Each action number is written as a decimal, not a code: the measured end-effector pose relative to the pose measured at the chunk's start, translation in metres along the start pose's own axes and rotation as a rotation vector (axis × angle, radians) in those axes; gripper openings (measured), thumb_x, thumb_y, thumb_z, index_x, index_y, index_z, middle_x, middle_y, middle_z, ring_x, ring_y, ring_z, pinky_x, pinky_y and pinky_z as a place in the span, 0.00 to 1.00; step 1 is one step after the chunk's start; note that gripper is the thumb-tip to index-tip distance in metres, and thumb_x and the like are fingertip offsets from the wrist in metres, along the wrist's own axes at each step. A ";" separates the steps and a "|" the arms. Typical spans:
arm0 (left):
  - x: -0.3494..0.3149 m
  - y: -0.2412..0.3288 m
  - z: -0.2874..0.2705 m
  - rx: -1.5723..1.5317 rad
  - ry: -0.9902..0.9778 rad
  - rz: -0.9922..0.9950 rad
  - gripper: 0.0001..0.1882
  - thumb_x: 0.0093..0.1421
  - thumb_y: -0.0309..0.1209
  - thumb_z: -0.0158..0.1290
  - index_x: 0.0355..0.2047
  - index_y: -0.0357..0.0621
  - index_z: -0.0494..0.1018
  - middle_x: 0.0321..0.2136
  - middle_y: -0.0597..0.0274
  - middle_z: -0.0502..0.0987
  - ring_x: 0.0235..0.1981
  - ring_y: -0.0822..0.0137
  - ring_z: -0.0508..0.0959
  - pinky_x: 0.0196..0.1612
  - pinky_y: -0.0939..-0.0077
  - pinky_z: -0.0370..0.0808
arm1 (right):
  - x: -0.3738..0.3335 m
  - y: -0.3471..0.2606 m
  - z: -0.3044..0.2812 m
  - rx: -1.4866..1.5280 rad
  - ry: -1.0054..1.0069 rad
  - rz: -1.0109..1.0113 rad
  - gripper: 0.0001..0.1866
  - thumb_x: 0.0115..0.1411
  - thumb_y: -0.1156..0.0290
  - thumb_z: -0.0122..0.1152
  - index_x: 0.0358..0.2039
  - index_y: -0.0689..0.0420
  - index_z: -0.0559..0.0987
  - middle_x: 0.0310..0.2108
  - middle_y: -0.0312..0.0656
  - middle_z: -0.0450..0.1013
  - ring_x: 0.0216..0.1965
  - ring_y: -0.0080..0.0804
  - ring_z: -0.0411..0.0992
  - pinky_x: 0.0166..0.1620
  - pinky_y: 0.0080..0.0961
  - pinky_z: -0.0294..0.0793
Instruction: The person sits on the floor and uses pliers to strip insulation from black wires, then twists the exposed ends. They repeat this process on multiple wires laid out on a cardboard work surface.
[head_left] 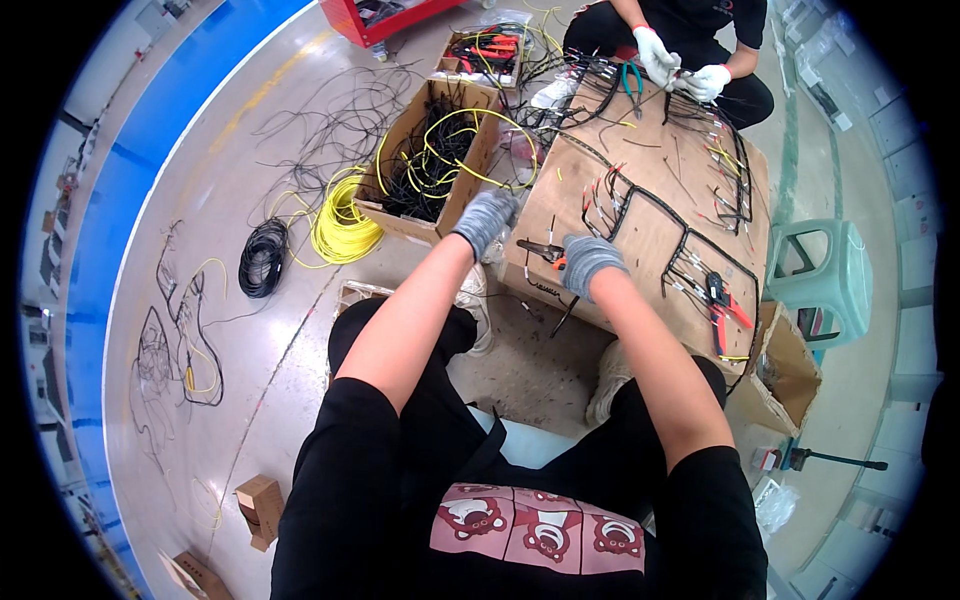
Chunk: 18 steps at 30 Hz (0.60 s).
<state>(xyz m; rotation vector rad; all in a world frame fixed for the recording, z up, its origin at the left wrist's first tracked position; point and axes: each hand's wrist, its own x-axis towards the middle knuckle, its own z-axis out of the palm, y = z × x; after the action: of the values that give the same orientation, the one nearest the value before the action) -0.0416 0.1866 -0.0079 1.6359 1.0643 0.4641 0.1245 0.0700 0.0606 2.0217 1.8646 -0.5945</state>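
1. The orange-handled pliers [551,254] are being gripped by the grey-gloved right hand [592,262], its fingers mostly curled in; the dark jaws are being pointed toward nine o'clock, over the near-left edge of the wooden board [560,205]

2. The grey-gloved left hand [487,218] is being held apart, at ten o'clock from the right, beside the cardboard box [463,190] of black wires; how far its fingers are being bent, and whether anything is being held, cannot be told

3. The black wire harness [660,208] is being supported by the board, at two o'clock from the right hand; a branch could be nicked if the pliers were being swung that way carelessly

4. The yellow wire loop [537,155] is being left hanging out of the box, at one o'clock from the left hand; a snag could be caused by a sideways sweep

5. Red-handled pliers [728,315] are being kept among the branches at four o'clock; wires could be dragged if the tool were being lifted without care

6. The far end, at one o'clock, is being worked by a co-worker's white-gloved hands [656,58]; the layout could be shifted if both sides were being pulled together
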 end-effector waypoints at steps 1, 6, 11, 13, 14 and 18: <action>0.007 -0.021 -0.016 0.029 0.002 -0.019 0.15 0.58 0.40 0.47 0.25 0.42 0.72 0.19 0.65 0.73 0.19 0.69 0.71 0.24 0.71 0.70 | -0.005 0.001 -0.004 0.026 -0.007 0.019 0.16 0.48 0.66 0.56 0.37 0.61 0.73 0.33 0.54 0.74 0.38 0.48 0.74 0.40 0.37 0.73; 0.005 -0.113 -0.069 1.014 -0.182 -0.210 0.18 0.58 0.35 0.40 0.39 0.37 0.74 0.40 0.49 0.76 0.45 0.50 0.74 0.48 0.64 0.71 | -0.038 0.016 -0.009 0.153 0.083 0.035 0.19 0.48 0.66 0.53 0.41 0.62 0.72 0.35 0.54 0.73 0.38 0.50 0.72 0.42 0.37 0.71; -0.024 -0.116 -0.067 0.752 -0.121 -0.298 0.17 0.58 0.37 0.40 0.37 0.41 0.75 0.34 0.45 0.76 0.31 0.52 0.78 0.34 0.64 0.75 | -0.077 0.032 -0.010 0.315 0.198 0.069 0.21 0.49 0.64 0.56 0.42 0.62 0.70 0.36 0.58 0.72 0.39 0.52 0.71 0.42 0.39 0.71; -0.037 -0.111 -0.058 0.030 0.143 -0.444 0.14 0.59 0.37 0.40 0.34 0.44 0.72 0.28 0.47 0.76 0.22 0.55 0.76 0.24 0.65 0.73 | -0.091 0.039 -0.002 0.416 0.264 0.055 0.21 0.49 0.64 0.56 0.42 0.62 0.69 0.35 0.57 0.72 0.38 0.53 0.71 0.42 0.38 0.70; -0.040 -0.107 -0.050 -0.452 0.273 -0.475 0.13 0.59 0.38 0.39 0.31 0.45 0.70 0.24 0.49 0.75 0.18 0.57 0.73 0.20 0.67 0.70 | -0.094 0.043 0.005 0.473 0.294 0.053 0.21 0.49 0.64 0.56 0.41 0.62 0.69 0.34 0.57 0.72 0.38 0.54 0.71 0.41 0.38 0.70; -0.077 -0.134 0.029 -1.072 0.556 -0.243 0.10 0.60 0.42 0.39 0.26 0.54 0.63 0.14 0.65 0.67 0.10 0.68 0.64 0.09 0.74 0.58 | -0.102 0.042 0.034 0.707 0.391 -0.018 0.18 0.50 0.67 0.58 0.39 0.62 0.69 0.29 0.51 0.72 0.31 0.45 0.72 0.36 0.32 0.71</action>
<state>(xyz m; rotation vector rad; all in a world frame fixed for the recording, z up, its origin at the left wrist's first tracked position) -0.1141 0.1099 -0.1240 0.4231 1.0860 1.1225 0.1579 -0.0383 0.0813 2.7259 2.0833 -1.0401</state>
